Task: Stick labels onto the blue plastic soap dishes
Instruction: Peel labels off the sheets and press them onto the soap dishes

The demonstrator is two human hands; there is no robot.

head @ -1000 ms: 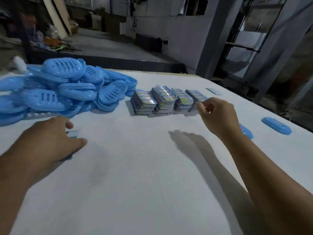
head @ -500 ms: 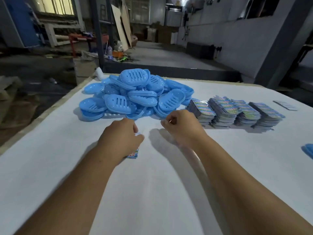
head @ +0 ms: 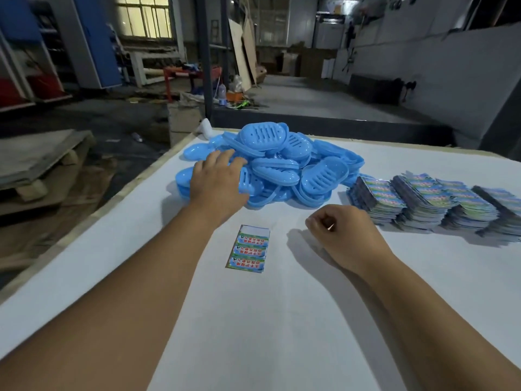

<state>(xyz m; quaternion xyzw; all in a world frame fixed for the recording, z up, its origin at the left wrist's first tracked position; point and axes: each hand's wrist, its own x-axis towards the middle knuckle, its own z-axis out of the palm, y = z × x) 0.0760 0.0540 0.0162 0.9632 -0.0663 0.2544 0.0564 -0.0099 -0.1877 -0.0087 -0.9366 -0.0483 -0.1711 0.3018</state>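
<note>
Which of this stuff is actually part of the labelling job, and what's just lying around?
Job:
- pile of blue soap dishes, left hand on it
- label sheet on the table
- stacks of label sheets
- right hand, pinching something small

Lying about:
- wooden boards
- red frame
- pallet

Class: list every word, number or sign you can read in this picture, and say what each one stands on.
Label sheet on the white table: three printed labels carry red characters, too blurred to quote.
Stacks of label sheets: colourful print, too small to read.
Blue soap dishes: no text visible.
Background: no readable signs.
</note>
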